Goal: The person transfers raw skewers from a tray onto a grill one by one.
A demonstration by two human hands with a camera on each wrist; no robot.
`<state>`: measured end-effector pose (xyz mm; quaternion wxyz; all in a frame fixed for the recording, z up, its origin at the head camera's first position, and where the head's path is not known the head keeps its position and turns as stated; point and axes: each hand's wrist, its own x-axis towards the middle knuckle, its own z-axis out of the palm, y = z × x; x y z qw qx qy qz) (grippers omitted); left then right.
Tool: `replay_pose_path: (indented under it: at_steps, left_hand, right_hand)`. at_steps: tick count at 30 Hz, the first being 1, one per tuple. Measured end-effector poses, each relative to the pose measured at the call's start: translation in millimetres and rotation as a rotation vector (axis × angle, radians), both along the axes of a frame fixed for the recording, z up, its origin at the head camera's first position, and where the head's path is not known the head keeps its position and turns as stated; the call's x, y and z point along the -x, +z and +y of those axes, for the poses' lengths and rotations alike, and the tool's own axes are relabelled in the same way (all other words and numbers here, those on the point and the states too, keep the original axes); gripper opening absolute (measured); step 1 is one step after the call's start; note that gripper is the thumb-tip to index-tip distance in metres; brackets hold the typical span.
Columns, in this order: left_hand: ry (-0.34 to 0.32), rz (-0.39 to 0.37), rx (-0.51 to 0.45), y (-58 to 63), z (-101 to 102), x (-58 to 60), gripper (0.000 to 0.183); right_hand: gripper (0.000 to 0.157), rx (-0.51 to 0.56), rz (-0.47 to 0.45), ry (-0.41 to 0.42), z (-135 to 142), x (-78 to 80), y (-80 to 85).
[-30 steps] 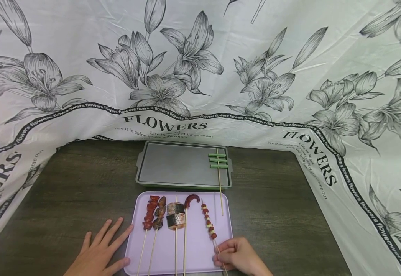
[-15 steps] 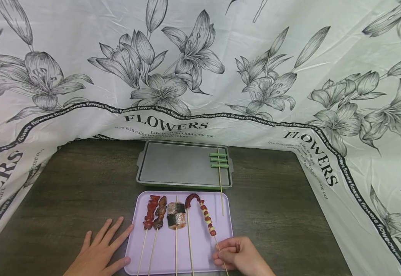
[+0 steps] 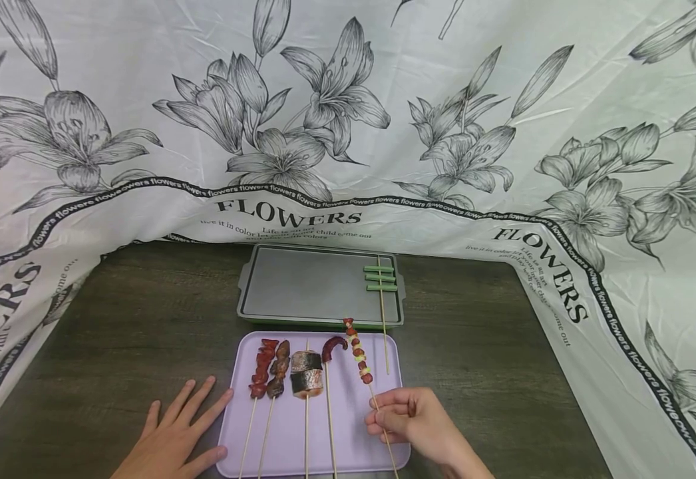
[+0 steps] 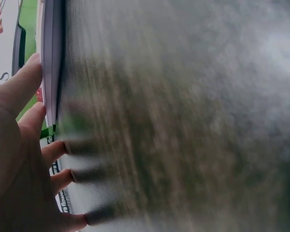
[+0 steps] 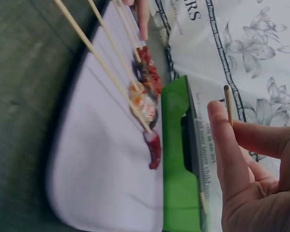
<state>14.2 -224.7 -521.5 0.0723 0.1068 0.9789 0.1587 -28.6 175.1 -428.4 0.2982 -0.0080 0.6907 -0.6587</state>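
Observation:
My right hand [image 3: 404, 422] pinches the stick of a skewer [image 3: 358, 356] threaded with red and yellow-green pieces. Its tip overlaps the front edge of the grey grill plate [image 3: 312, 283] in the head view. Below it lies the lilac tray [image 3: 354, 432], with a skewer of a dark red curled tentacle [image 3: 331, 347], one of silver-black fish pieces [image 3: 307, 372], one of brown meat [image 3: 279, 369] and one of red meat [image 3: 262, 368]. The left hand [image 3: 171, 436] lies with spread fingers at the tray's left side, thumb and index fingertips at the rim [image 4: 49, 63].
On the grill's right side rests a skewer with green pieces [image 3: 380, 278], its stick reaching over the tray. The grill has a green base [image 5: 176, 154]. Dark wood-look table [image 3: 474, 346] surrounds both, and a white flower-print cloth [image 3: 420, 159] hangs behind.
My right hand has moved forward, carrying the red and yellow-green skewer from over the tray to the grill's front edge. The tentacle skewer has shifted slightly right. The left hand has stayed put.

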Motion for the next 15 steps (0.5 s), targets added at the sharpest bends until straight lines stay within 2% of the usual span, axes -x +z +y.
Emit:
replay_pose_path:
  at_steps: [5,15]
  left_hand:
    - [-0.005,0.002,-0.002,-0.1,-1,-0.6,0.075]
    - [-0.013,0.001,-0.020,1.4,-2,-0.7,0.076]
  right_hand:
    - [0.030,-0.015,0.055,-0.021,-7,23.1,8.1]
    - [0.030,-0.041,0.069,-0.100,-17,70.9,9.5]
